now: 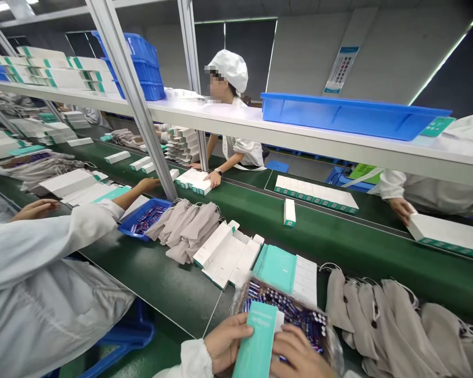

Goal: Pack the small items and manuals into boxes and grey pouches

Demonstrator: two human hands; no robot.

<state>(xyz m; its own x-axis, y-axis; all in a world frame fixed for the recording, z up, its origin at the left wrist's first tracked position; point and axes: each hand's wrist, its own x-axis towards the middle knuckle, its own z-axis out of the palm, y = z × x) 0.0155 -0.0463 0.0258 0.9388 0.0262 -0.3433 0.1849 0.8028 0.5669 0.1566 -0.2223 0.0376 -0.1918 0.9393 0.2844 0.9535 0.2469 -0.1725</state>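
Note:
At the bottom middle, my left hand (pixel 229 340) grips a slim teal carton (pixel 257 338), thumb on its front face. The fingers of my right hand (pixel 299 354) bend around the carton's right side, close to a white end flap (pixel 279 320). Just behind the carton sits a plastic-lined box of small blue-purple cylinders that look like batteries (pixel 295 307). Flattened teal-and-white cartons (pixel 278 268) lie beyond that box. Grey drawstring pouches (pixel 390 315) are heaped to the right of my hands. The carton's lower end is cut off by the frame.
A green conveyor belt (pixel 319 231) crosses ahead, carrying a single white carton (pixel 289 212). Above it runs a shelf (pixel 228 118) with a blue tray (pixel 350 116). Co-workers' hands (pixel 213 178) handle cartons across the belt; another co-worker's sleeve (pixel 55 236) reaches in at left.

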